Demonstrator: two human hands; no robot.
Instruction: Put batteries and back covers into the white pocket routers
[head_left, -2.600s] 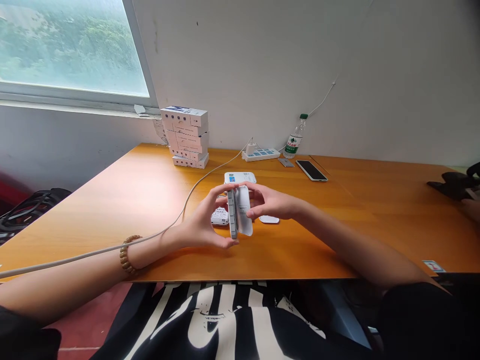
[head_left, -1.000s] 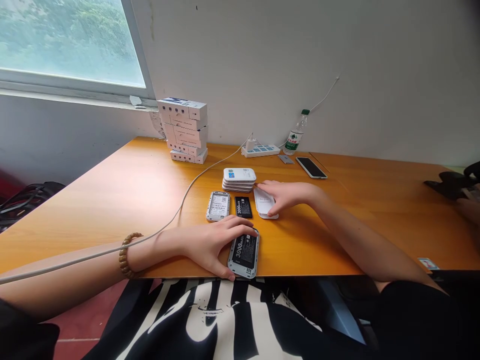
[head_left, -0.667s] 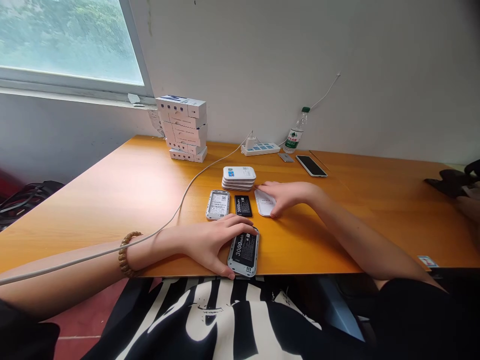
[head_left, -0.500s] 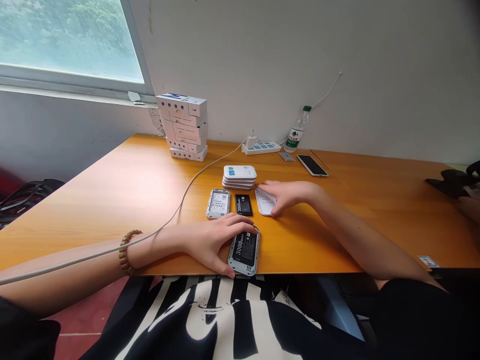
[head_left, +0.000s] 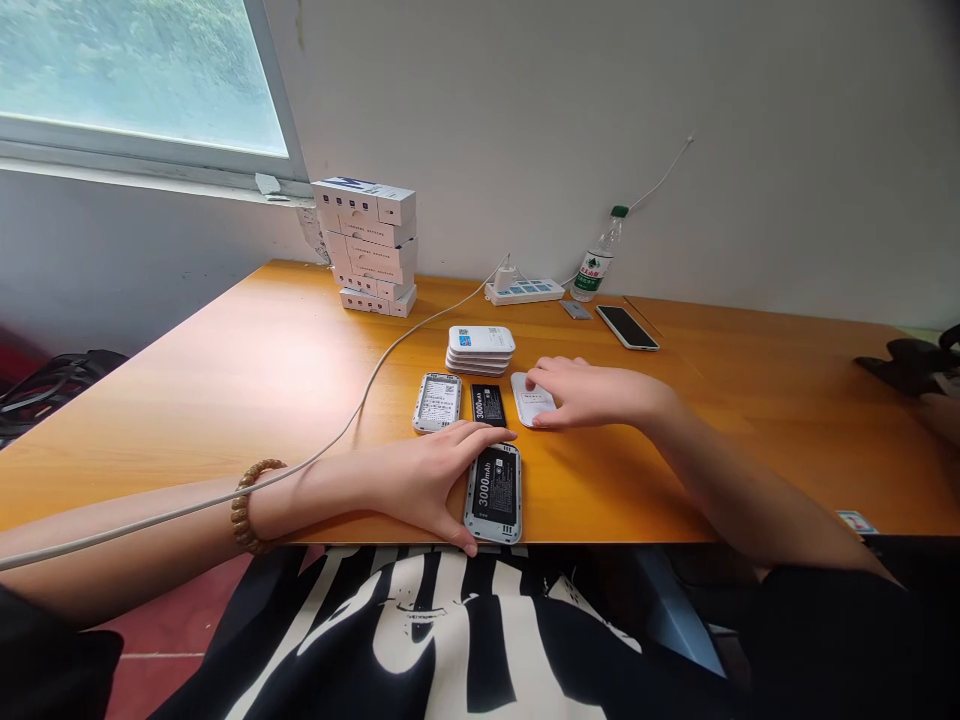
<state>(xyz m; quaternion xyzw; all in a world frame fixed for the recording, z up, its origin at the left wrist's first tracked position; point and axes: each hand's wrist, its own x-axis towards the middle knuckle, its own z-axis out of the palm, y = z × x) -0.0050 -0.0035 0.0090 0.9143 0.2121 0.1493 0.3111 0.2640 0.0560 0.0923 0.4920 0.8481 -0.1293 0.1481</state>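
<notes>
My left hand spans an open-backed white device at the table's front edge, fingertips by its top edge and thumb at its lower left corner. A black 3000mAh battery sits inside that device. My right hand pinches a white back cover lying on the table, its thumb at the near edge and a finger at the upper right. Between the hands lies a loose black battery. Left of it is another open white device, its label showing and no battery inside.
Several white devices are stacked behind. A tower of white boxes stands at the back left. A cable runs from a power strip across my left forearm. A bottle and a phone are at the back.
My right hand has shifted slightly right, and its fingers have drawn in from the cover's top edge. My left fingers have slid off the battery to the device's top edge.
</notes>
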